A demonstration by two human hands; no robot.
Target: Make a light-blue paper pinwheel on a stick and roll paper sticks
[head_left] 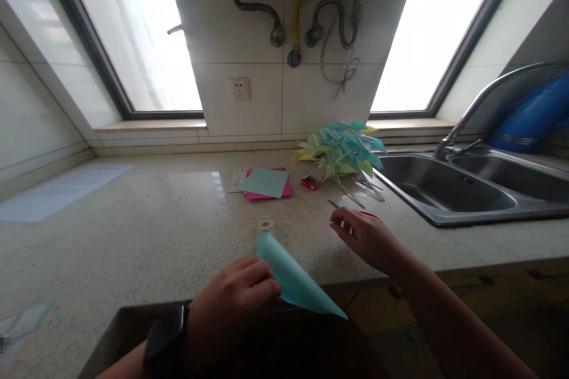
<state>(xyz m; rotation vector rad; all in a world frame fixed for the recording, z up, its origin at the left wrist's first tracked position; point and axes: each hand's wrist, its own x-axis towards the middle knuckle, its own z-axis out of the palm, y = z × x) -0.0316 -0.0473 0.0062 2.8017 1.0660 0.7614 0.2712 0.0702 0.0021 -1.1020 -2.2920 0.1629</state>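
My left hand (242, 287), with a dark watch on the wrist, grips a folded sheet of light-blue paper (297, 278) at its left edge. The paper bends into a pointed shape over the counter's front edge. My right hand (362, 234) is held above the counter to the right, its fingers curled into a pinch; anything between the fingertips is too small to make out. Just behind it is a pair of scissors (368, 214), with a blade tip and red handle showing and the middle hidden. A small tape roll (265, 224) lies beyond the paper's upper tip.
Pale-green and pink paper squares (265, 182) lie in a stack mid-counter, beside a small red box (310, 181). Several blue and yellow paper pinwheels (347, 151) on sticks are heaped behind. A steel sink (444, 186) is at right; a printed sheet (62, 189) lies left.
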